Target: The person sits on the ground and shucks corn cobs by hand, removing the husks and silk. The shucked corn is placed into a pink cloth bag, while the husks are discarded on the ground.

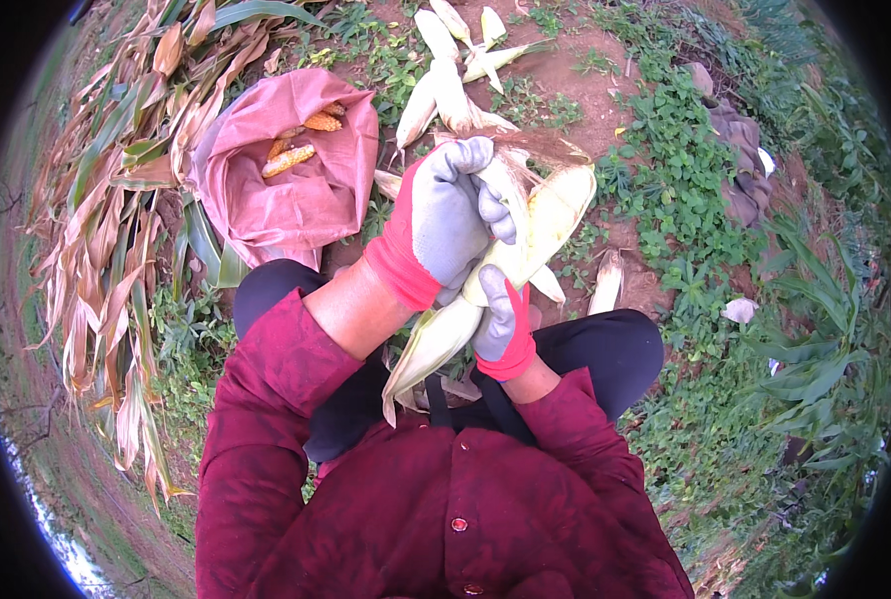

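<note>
An ear of corn (554, 213) is tilted in front of me, with pale kernels showing where its husk is parted. My left hand (453, 206), in a grey-palmed glove with a red cuff, has its fingers closed on the pale husk leaves (511, 183) at the upper side. Dry brown silk (542, 146) trails above the tip. Around the lower part of the ear wraps my right hand (501, 318), gloved the same way; its far fingers are hidden. A peeled-back husk leaf (434, 344) hangs down toward my lap.
At the left stands an open pink woven sack (284, 210) holding several husked corn cobs (289, 160). Several unhusked ears (445, 93) lie on the soil ahead; another ear (608, 283) lies near my right knee. Dry cornstalks (108, 247) are heaped far left. Crumpled brown cloth (741, 161) lies right.
</note>
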`<state>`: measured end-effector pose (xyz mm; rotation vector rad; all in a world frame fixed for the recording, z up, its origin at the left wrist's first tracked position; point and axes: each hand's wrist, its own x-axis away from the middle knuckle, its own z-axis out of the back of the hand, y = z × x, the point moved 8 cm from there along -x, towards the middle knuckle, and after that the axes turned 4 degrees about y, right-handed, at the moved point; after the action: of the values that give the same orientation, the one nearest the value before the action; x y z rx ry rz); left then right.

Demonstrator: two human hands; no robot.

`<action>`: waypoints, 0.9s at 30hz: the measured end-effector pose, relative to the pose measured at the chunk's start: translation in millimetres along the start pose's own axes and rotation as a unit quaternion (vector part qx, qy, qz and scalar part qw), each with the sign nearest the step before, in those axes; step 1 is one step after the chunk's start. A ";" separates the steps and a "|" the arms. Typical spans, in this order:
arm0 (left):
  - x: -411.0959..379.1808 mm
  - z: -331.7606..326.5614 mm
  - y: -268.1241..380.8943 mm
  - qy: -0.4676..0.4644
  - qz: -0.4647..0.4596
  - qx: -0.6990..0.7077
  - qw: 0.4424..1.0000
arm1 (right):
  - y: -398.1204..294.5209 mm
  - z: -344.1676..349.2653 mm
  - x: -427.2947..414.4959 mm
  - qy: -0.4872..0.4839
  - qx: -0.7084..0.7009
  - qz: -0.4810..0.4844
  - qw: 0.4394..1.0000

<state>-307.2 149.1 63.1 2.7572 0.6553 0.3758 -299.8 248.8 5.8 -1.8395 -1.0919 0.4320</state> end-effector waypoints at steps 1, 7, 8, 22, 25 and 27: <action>-2.9 0.3 -2.1 -0.001 0.007 0.017 1.000 | -1.6 -0.3 -0.4 -0.008 0.005 0.002 1.000; -7.7 8.5 -9.9 0.013 0.022 0.014 1.000 | -0.3 1.3 1.0 0.013 -0.062 -0.037 0.997; -7.8 8.6 -11.1 0.011 0.023 0.003 1.000 | -0.3 3.0 2.3 0.008 -0.060 -0.038 0.997; 0.0 10.3 -2.1 -0.043 -0.002 -0.210 0.977 | -68.4 30.0 -25.5 0.025 0.004 0.188 0.982; 3.0 6.5 -2.1 -0.024 0.005 -0.291 0.956 | -68.7 20.8 -30.0 0.015 0.085 0.146 0.986; -1.0 8.1 -4.0 -0.037 0.026 -0.372 0.927 | -65.2 20.0 -38.4 -0.029 0.044 0.109 0.993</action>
<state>-307.1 150.3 54.1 2.0472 0.3209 0.4223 -366.9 239.5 45.1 -1.8844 -0.8976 0.6549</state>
